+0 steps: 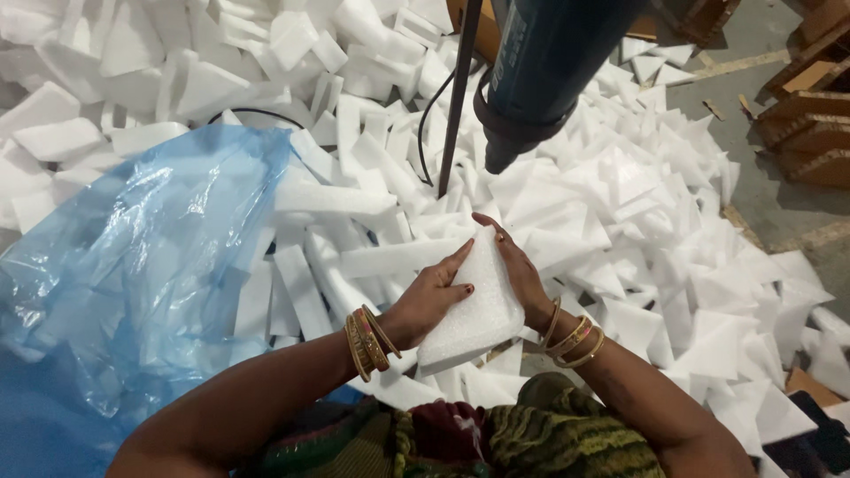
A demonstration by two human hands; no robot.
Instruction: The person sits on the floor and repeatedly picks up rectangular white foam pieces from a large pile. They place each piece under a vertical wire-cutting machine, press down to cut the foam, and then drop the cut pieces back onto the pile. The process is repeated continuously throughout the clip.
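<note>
Foam block (474,301), white and slab-shaped with a narrowed top, held upright at picture centre between both hands. Left hand (434,296) pressed flat along the block's 9 o'clock edge, fingers stretched up toward 12 o'clock, thumb laid over the front face. Right hand (516,270) wrapped round the 3 o'clock edge, fingertips curled over the block's upper tip. Both hands grasping the same block, gold bangles (367,341) stacked on the left wrist, more bangles on the right wrist.

Directly at 12 o'clock of the block, hanging above it, a dark blue-green heat gun (540,66) with a black nozzle aimed downward, well apart from the foam. Just at 9 o'clock of that tool, a thin dark rod (456,106) standing nearly upright in the pile, with a black cable (427,124) looping beside it.

Spread across the floor from 9 o'clock through 12 to 4 o'clock, a deep heap of white foam offcuts (620,195), strips and triangles mixed. At 8 o'clock, a crumpled blue plastic bag (133,274) lying over part of the heap. At 2 o'clock, brown wooden pieces (810,133) on the bare grey floor (761,62).
</note>
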